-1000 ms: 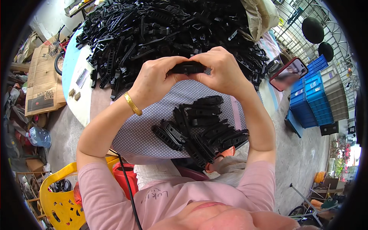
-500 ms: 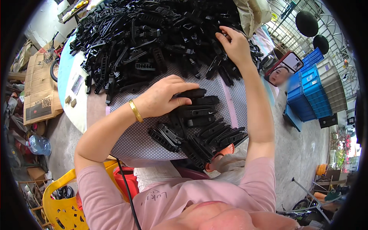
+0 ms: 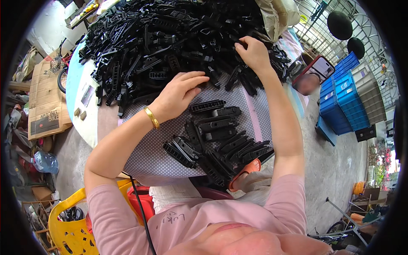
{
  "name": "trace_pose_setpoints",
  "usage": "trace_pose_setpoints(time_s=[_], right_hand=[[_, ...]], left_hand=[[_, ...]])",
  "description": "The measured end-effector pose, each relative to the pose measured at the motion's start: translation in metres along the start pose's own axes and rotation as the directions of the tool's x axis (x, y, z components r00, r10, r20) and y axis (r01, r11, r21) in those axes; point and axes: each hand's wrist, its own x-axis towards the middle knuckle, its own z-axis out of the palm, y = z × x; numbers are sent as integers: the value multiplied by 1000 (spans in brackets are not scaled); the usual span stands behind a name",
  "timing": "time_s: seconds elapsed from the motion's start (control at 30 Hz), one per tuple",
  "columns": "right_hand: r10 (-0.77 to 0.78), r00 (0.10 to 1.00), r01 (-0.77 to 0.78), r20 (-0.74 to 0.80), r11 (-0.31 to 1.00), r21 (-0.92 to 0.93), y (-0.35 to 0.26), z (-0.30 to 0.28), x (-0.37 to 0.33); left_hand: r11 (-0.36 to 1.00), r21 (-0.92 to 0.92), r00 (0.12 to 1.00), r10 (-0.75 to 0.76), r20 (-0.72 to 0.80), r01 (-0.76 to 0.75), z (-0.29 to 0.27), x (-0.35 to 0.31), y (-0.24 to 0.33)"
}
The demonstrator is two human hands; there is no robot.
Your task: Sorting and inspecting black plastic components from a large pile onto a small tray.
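Observation:
A big heap of long black plastic parts [image 3: 140,42], some with ladder-like slots, covers the far side of the table. Over the heap's near edge, my left hand [image 3: 178,93] hovers with fingers stretched out and thumb apart, holding nothing. At the heap's right side, my right hand [image 3: 255,55] has its fingers curled and thumb close to the forefinger; whatever lies between the fingertips is lost against the black parts. Closer to me, a smaller group of the same black parts [image 3: 219,124] lies in rough rows, down to the table's front edge.
The round table has a dotted grey cloth [image 3: 148,148]. A beige sack [image 3: 278,17] stands at the heap's right, near a phone [image 3: 321,70] on the right side. Blue crates [image 3: 340,102] are stacked beyond. A yellow chair [image 3: 63,216] stands at lower left, a cardboard box [image 3: 49,97] farther left.
My left hand has left the slotted black part at the top of the small group and moved up and left toward the heap. My right hand has shifted slightly left and down, fingers drawn closer together.

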Motion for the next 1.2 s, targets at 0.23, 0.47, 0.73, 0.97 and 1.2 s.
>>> trace_pose_setpoints(time_s=[0.23, 0.47, 0.73, 0.97, 1.2], right_hand=[[-306, 874, 166, 377, 918, 360, -38, -73, -22], [-224, 752, 270, 620, 963, 19, -54, -47, -27], [-283, 905, 102, 317, 869, 484, -60, -46, -23], [-341, 907, 100, 249, 746, 659, -112, -23, -54], [-210, 937, -57, 278, 696, 716, -105, -33, -46]], left_hand=[[993, 111, 994, 22, 110, -34, 1, -3, -4], [995, 69, 994, 67, 81, -73, 0, -5, 2], [941, -296, 984, -178, -17, 165, -4, -4, 4], [523, -824, 932, -363, 13, 216, -7, -3, 5], [481, -867, 896, -432, -102, 134, -19, 1, 7]])
